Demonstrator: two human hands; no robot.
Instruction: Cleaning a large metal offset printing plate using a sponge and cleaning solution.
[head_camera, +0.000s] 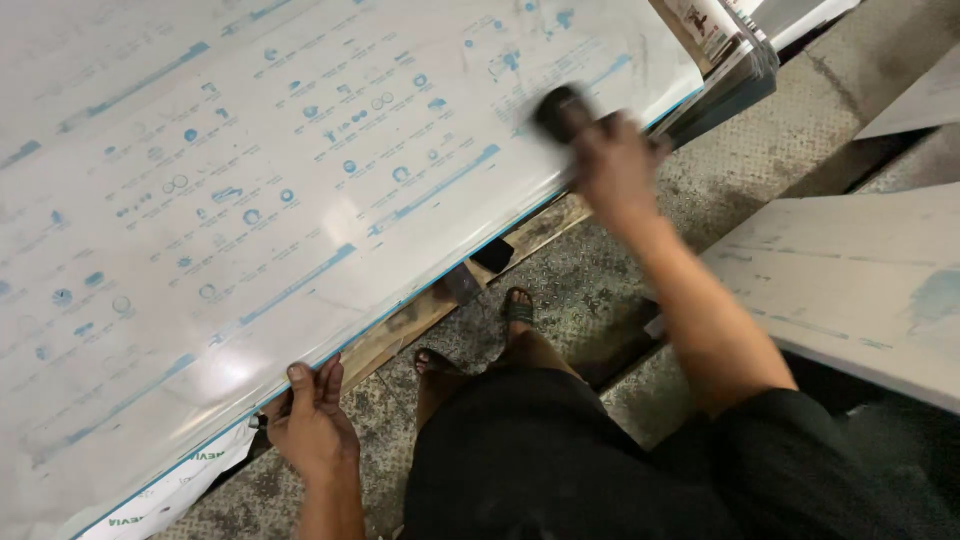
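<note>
A large white sheet (250, 200) printed with blue marks and stripes fills the left and centre of the view. My left hand (312, 420) grips its near edge, thumb on top and fingers curled under. Farther along the same edge, my right hand (610, 165) is closed round a small dark object (562, 108) that rests on the sheet. The object is blurred, so I cannot tell what it is.
A wooden pallet edge (480, 270) shows under the sheet. My sandalled feet (515, 310) stand on grey chequered metal floor (760, 150). Another white sheet (860, 280) lies at the right. A stack of sheets (730, 60) sits at the top right.
</note>
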